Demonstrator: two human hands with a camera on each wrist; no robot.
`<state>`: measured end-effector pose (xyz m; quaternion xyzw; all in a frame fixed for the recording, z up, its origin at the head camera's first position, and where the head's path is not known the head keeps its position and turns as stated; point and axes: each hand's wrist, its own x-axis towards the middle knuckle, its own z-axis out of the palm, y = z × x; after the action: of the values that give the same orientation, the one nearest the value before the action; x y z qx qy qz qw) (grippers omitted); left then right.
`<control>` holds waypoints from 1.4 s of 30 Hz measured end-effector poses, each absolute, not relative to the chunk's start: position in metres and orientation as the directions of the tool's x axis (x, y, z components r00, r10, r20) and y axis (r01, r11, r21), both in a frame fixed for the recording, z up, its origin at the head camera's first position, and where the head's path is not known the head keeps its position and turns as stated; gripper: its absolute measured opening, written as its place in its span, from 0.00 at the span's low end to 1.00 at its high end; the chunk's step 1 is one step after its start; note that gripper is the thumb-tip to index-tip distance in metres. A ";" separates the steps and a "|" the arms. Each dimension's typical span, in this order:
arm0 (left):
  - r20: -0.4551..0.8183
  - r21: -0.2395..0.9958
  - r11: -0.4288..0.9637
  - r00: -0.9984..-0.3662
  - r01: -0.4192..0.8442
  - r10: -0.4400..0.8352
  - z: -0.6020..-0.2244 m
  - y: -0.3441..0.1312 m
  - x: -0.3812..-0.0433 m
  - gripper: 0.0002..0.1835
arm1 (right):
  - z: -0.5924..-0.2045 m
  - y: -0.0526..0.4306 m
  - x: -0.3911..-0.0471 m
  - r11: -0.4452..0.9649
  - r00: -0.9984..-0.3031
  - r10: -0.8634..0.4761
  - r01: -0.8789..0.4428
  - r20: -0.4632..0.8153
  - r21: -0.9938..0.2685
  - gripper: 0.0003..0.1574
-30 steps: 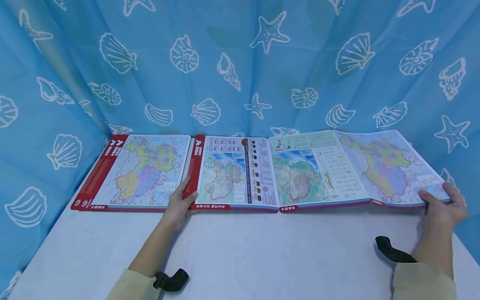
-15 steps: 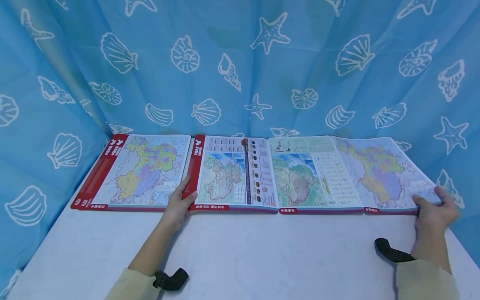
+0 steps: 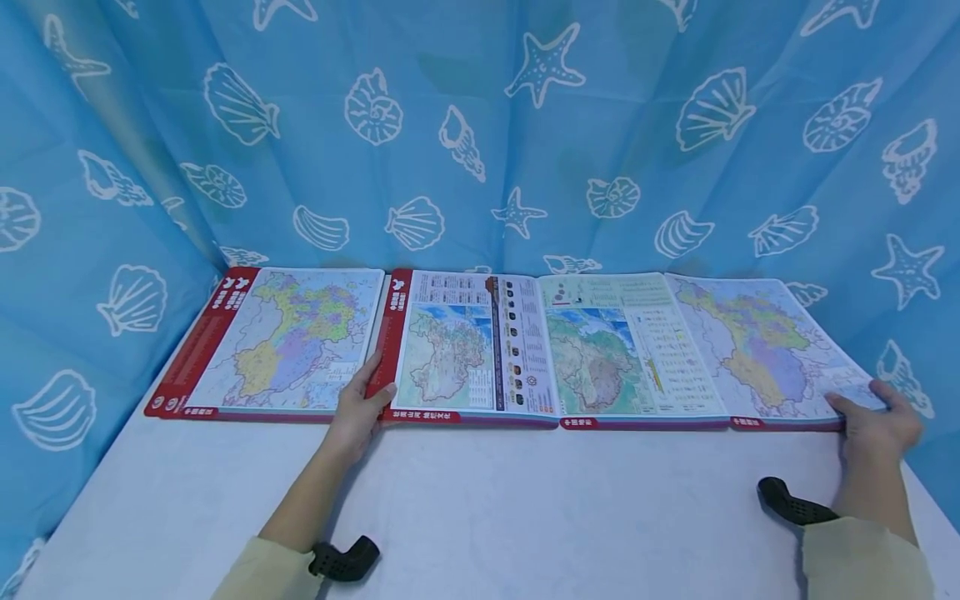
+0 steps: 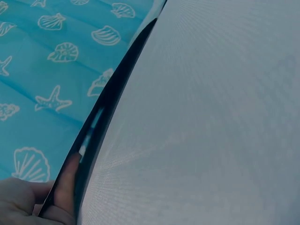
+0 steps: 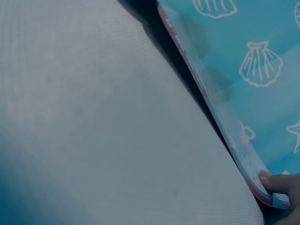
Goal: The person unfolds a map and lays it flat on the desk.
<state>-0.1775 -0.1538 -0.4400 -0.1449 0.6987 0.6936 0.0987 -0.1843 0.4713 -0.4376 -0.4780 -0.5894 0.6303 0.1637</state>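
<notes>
A folding map lies spread out in joined panels, with a red strip along its left side. My left hand grips the map's left edge near the front, thumb on top; in the left wrist view its fingers reach under a dark edge. My right hand holds the front right corner, and in the right wrist view the thumb presses on top of the laminated edge. Beside the left hand lies a stack of folded maps with red borders.
A white table bears everything. Blue curtain cloth with white shell and starfish prints hangs close behind the maps and along both sides. A black curved piece sits at each wrist: the left one and the right one.
My right hand came down and slightly left with the corner, so the raised right panels now lie flatter, and has barely moved since. My left hand has kept its place.
</notes>
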 end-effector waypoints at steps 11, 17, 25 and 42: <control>-0.324 0.942 0.036 -0.935 -0.332 -0.144 -0.437 -0.156 -0.175 0.35 | -0.442 0.476 -0.186 -0.248 -0.482 0.771 0.375 -0.416 -0.893 0.51; -0.282 0.953 0.054 -0.939 -0.298 -0.198 -0.434 -0.162 -0.174 0.33 | -0.442 0.473 -0.186 -0.225 -0.493 0.766 0.397 -0.413 -0.890 0.50; -0.243 0.968 0.015 -0.945 -0.252 -0.217 -0.431 -0.165 -0.175 0.37 | -0.444 0.475 -0.185 -0.187 -0.498 0.769 0.424 -0.401 -0.886 0.49; -0.114 0.976 0.150 -0.958 -0.157 -0.261 -0.410 -0.179 -0.172 0.41 | -0.443 0.473 -0.184 -0.192 -0.502 0.772 0.399 -0.389 -0.897 0.50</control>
<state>-0.1719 -0.1786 -0.4096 -0.1382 0.7573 0.6370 -0.0409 -0.1840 0.4734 -0.4427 -0.4747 -0.6167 0.6089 0.1533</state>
